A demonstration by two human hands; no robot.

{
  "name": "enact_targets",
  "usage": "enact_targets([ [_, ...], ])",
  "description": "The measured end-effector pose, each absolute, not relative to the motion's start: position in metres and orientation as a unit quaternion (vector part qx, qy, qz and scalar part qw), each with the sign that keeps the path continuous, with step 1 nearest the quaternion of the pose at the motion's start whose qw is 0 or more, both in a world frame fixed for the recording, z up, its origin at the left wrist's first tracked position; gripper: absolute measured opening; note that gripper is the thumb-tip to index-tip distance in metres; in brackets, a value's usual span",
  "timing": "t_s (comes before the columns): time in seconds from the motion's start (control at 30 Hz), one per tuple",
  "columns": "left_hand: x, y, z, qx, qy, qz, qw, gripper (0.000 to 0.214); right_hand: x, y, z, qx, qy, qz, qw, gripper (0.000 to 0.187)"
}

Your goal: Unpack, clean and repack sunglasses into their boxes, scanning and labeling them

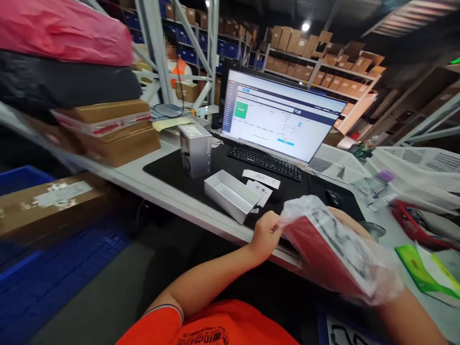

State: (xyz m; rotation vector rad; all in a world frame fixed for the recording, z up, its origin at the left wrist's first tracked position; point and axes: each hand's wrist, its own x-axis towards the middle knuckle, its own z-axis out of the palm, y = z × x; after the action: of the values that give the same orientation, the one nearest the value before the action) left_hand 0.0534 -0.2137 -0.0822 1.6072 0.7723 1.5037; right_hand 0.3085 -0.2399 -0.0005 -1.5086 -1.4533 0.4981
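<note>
My left hand (266, 235) is closed in a pinch on the left edge of a clear plastic bag (304, 206). Inside the bag is a box (316, 249) with a red side and a white face with dark markings, tilted over the desk's front edge. My right forearm (409, 311) reaches to the bag's right end. Blurred plastic mostly hides my right hand, which grips the bagged box on that side. Left of the bag, an open silver box tray (232, 194) lies on the black mat, and a silver carton (196, 151) stands behind it.
Paper slips (260, 179) lie before the keyboard (266, 163) and monitor (280, 115). A mouse (333, 197), red basket (413, 225) and green packet (427, 273) are on the right. Stacked cartons (118, 134) stand left, above a blue crate (72, 273). A person (181, 69) is behind the rack.
</note>
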Motion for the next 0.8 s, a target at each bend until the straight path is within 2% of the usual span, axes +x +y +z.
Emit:
enact_targets([
  [0.07, 0.065, -0.2, -0.09, 0.627, 0.328, 0.586, 0.395, 0.03, 0.327, -0.219, 0.004, -0.648, -0.576, 0.22, 0.448, 0.031],
  [0.17, 0.072, -0.187, -0.099, 0.613, 0.362, 0.569, 0.412, 0.005, 0.364, -0.207, 0.002, -0.688, -0.515, 0.233, 0.455, 0.041],
  [0.27, 0.073, -0.18, -0.096, 0.614, 0.372, 0.545, 0.433, 0.023, 0.393, -0.246, -0.006, -0.72, -0.446, 0.154, 0.51, 0.041],
  [0.4, 0.08, -0.173, -0.083, 0.617, 0.369, 0.522, 0.459, 0.023, 0.386, -0.341, -0.028, -0.74, -0.382, 0.014, 0.553, 0.031],
  [0.47, 0.086, -0.17, -0.082, 0.61, 0.364, 0.512, 0.484, 0.032, 0.369, -0.369, -0.042, -0.726, -0.427, 0.065, 0.535, 0.027],
  [0.53, 0.092, -0.167, -0.084, 0.601, 0.355, 0.498, 0.515, 0.043, 0.356, -0.373, -0.055, -0.697, -0.473, 0.143, 0.519, 0.031],
  [0.67, 0.095, -0.163, -0.089, 0.623, 0.324, 0.44, 0.559, 0.062, 0.369, -0.337, -0.063, -0.693, -0.469, 0.122, 0.534, 0.042],
  [0.73, 0.091, -0.163, -0.089, 0.656, 0.312, 0.401, 0.558, 0.061, 0.384, -0.316, -0.059, -0.707, -0.46, 0.106, 0.526, 0.044],
  [0.8, 0.083, -0.167, -0.086, 0.729, 0.327, 0.352, 0.488, 0.051, 0.395, -0.298, -0.051, -0.719, -0.464, 0.119, 0.504, 0.043],
])
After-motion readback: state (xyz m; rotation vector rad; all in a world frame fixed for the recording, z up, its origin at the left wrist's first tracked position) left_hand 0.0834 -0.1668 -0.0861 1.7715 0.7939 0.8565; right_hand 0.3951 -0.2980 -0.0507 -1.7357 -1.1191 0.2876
